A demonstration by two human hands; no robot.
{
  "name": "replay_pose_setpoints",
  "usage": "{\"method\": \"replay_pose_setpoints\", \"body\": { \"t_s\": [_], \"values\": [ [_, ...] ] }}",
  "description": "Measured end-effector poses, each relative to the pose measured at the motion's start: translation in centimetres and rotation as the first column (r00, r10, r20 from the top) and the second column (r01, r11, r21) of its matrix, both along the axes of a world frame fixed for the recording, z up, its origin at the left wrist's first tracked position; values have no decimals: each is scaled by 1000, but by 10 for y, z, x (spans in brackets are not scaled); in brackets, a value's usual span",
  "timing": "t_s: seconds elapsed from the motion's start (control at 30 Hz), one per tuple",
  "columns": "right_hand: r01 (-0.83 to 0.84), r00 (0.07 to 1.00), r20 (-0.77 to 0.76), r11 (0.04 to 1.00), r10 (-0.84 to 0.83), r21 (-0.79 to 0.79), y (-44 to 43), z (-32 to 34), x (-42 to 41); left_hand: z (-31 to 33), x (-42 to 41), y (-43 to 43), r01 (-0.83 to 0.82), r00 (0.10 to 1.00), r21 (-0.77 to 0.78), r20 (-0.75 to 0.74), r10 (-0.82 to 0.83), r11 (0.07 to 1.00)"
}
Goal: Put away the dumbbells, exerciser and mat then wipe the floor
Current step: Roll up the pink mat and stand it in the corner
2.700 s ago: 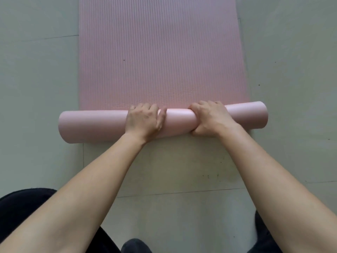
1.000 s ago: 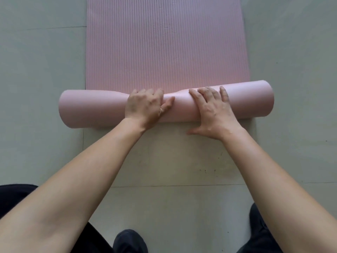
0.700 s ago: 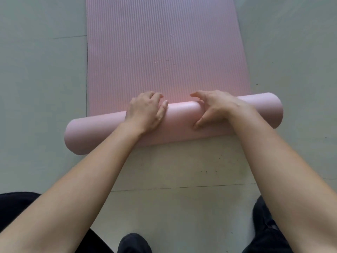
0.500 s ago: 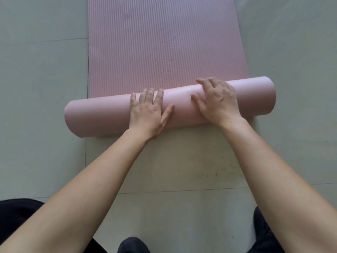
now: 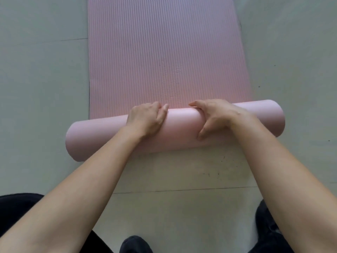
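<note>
As one mat (image 5: 165, 52) lies half-rolled, left hand (image 5: 145, 119), right hand (image 5: 219, 116), both gripping it

Soft, even light, a faint shadow beneath the rolled mat (image 5: 182, 125), mild blur and wide-angle bending at edges.

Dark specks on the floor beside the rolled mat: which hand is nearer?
Right. The right hand grips the mat roll just beyond the dark specks; the left hand grips the roll farther along, to their left.
</note>
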State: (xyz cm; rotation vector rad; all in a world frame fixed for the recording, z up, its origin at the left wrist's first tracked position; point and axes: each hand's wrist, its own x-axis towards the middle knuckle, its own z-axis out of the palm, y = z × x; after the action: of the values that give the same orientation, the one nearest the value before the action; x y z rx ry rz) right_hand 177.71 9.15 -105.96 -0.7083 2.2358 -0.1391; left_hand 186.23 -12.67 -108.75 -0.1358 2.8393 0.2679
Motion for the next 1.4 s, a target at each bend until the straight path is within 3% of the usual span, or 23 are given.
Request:
{"method": "replay_pose_setpoints", "body": {
  "t_s": [0.13,0.23,0.37,0.53,0.7,0.77,0.87,0.97,1.03,1.1,1.3,1.4],
  "values": [
    [27,992,-125,1000,-29,-11,-2,-12,0,-6,13,2,-85,973,-31,-217,76,996],
    [114,949,-284,989,-137,-98,1,-13,-1,-10,13,9,-89,980,-85,-185,72,992],
    [151,849,-426,916,-313,-372,2,-16,16,-11,-5,5,-76,988,-185,-145,50,980],
    [10,874,-478,986,-89,-165,11,-25,45,12,-30,-1,19,985,-173,-167,-49,985],
    [-70,958,-279,998,68,2,1,-3,23,3,-25,-6,12,994,-13,105,-11,1000],
    [-106,970,-217,994,107,12,-7,4,9,3,-17,-10,-33,994,47,105,28,998],
    [-38,981,-189,999,36,-5,-16,7,-14,10,-18,-12,-52,996,53,-70,56,997],
    [64,941,-330,998,-69,-26,-19,0,-24,11,-19,-7,-79,989,-28,-124,75,996],
    [139,852,-473,968,-223,-208,-14,-6,-22,4,-18,-3,-80,996,-99,-57,74,992],
    [101,798,-531,932,-285,-348,-10,-10,-10,-5,-17,-2,-64,997,-188,-54,55,980],
    [-7,841,-535,987,-80,-159,3,-32,47,12,-32,-4,-29,971,-182,-237,-15,983],
    [9,819,-565,986,-102,-164,6,-24,48,23,-40,-3,-1,990,-101,-144,-13,995]
  ]
}}
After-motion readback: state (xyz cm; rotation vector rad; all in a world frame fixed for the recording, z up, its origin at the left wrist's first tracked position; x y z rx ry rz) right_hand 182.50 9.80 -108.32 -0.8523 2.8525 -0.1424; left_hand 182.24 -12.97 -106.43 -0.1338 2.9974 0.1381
